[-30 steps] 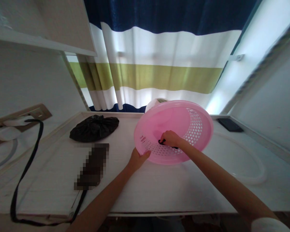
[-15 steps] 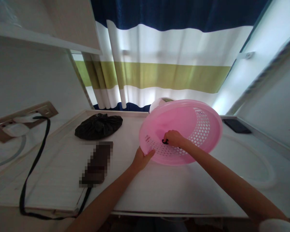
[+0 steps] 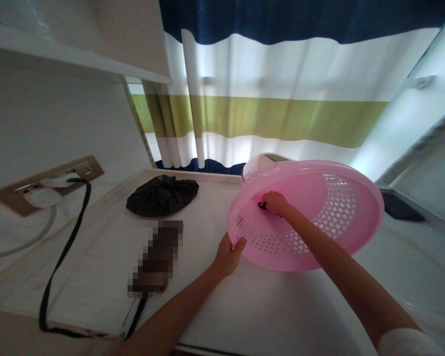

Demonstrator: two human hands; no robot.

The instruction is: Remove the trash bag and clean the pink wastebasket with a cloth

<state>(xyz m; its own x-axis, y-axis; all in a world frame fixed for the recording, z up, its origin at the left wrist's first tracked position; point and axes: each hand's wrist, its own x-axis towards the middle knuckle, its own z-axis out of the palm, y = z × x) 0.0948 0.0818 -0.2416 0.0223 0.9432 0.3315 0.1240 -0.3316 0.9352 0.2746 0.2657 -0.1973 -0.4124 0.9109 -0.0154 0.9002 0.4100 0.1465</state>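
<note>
A pink plastic basket (image 3: 367, 198) with rows of holes is tilted over the white tabletop, its open side towards me. My left hand (image 3: 228, 254) grips its lower left rim, thumb on the inner side. Inside the basket, my right hand (image 3: 275, 202) is closed round a small black item (image 3: 262, 205), of which only a bit shows at the fingers. What exactly it is cannot be made out.
On the white table (image 3: 203, 222) lie a black plastic bag (image 3: 162, 196), a blurred-out dark object (image 3: 157, 259) with a black cord, and a dark flat item (image 3: 402, 206). A white appliance (image 3: 257, 165) stands behind the basket. Plugs (image 3: 42, 197) sit in the left wall socket.
The view has shifted, so the surroundings appear further right. The basket looks larger and nearer. Both hands keep their closed grasp.
</note>
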